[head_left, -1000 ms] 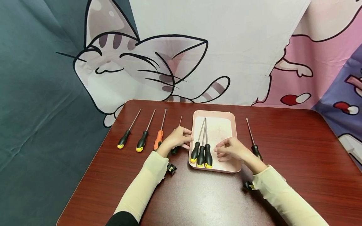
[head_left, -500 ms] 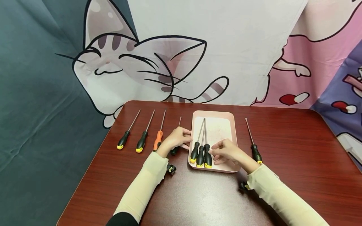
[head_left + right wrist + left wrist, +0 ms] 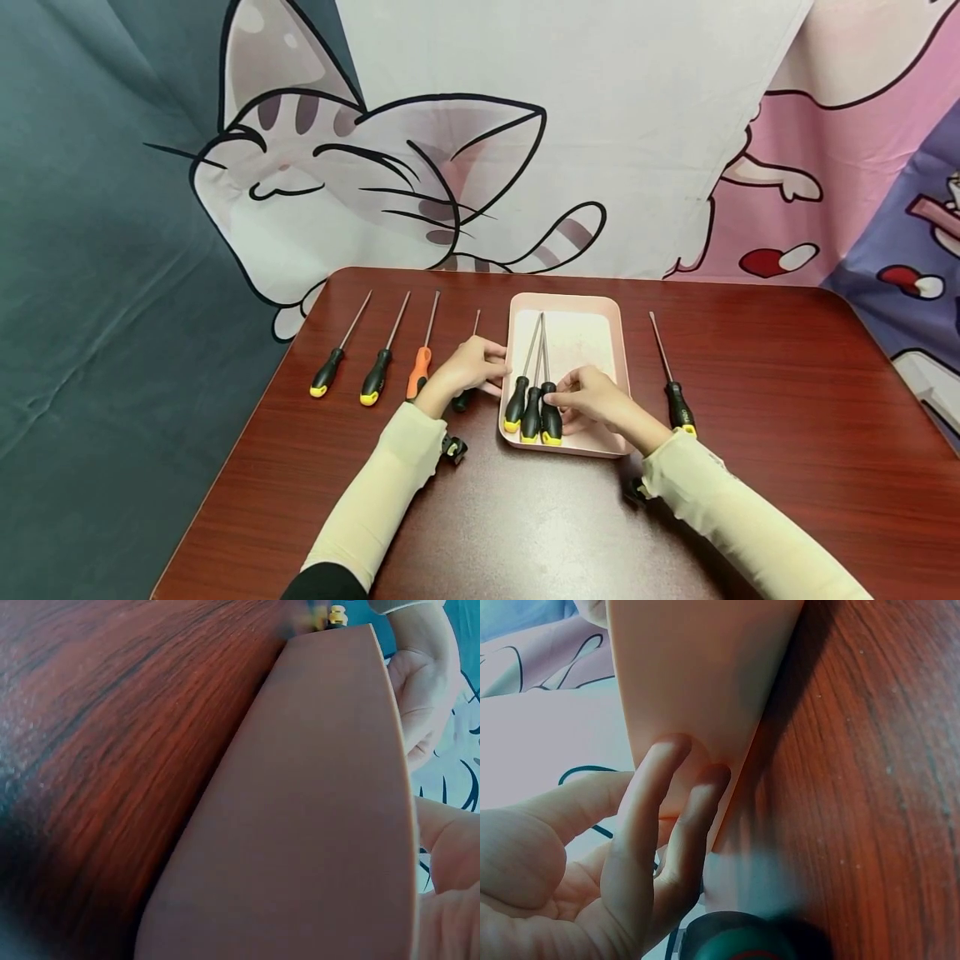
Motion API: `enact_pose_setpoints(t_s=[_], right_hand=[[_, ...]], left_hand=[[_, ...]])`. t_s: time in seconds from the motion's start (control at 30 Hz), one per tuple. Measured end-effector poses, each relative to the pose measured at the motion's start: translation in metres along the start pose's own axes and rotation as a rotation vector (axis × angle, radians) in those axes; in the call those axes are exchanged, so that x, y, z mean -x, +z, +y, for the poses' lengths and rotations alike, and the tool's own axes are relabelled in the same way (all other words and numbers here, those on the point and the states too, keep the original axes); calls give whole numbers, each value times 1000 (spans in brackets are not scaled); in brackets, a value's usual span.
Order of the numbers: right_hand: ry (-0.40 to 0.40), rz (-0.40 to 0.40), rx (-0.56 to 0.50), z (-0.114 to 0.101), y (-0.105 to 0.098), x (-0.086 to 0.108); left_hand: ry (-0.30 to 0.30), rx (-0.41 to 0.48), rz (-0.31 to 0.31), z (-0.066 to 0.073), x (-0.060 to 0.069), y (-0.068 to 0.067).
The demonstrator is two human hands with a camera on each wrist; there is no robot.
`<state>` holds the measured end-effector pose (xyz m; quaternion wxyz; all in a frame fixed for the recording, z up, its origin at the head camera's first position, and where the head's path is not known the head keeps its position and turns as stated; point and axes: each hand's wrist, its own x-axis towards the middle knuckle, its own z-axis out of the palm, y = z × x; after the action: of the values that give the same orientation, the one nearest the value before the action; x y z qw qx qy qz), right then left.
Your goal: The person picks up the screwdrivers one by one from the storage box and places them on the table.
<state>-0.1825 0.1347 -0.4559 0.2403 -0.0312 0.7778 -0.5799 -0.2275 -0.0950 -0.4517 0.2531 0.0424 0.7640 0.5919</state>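
Observation:
In the head view a pale pink tray [image 3: 624, 367] stands on the table with three black-and-yellow screwdrivers lying in its left half, shafts pointing away. My left hand [image 3: 469, 367] holds the tray's left side. The left wrist view shows two fingers [image 3: 676, 750] against the outer wall, another digit reaching the rim. Inside the tray my right hand [image 3: 592, 398] pinches the handle of the rightmost screwdriver [image 3: 551, 425], its thumb over the handle. The right wrist view shows mostly the tray's outer wall [image 3: 300, 795]; it hides the right fingertips and the screwdriver.
Left of the tray lie two black-and-yellow screwdrivers [image 3: 327, 372] [image 3: 377, 377], an orange one [image 3: 420, 370], and a dark one [image 3: 463, 401] partly under the left hand. Another black-and-yellow screwdriver [image 3: 678, 408] lies right of the tray. A cartoon cat curtain [image 3: 375, 183] hangs behind the table.
My right hand has moved left inside the tray, from beside the screwdrivers onto the rightmost handle. The left hand stays at the tray's side, and the screwdrivers look unmoved.

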Motion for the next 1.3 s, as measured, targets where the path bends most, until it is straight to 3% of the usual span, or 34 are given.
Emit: enact_pose_setpoints(t_s=[0.27,0.57,1.0,1.3], right_hand=[[-69,102,230,2,4,-4],[-48,103,301,0,7,-8],[-25,105,252,2,6,-10],[39,20,71,-1,2,-11]], left_hand=[[6,-5,1,1,0,0],[-5,0,1,0,0,1],[1,-6,3,-1,0,1],[4,-6,14,-1,0,1]])
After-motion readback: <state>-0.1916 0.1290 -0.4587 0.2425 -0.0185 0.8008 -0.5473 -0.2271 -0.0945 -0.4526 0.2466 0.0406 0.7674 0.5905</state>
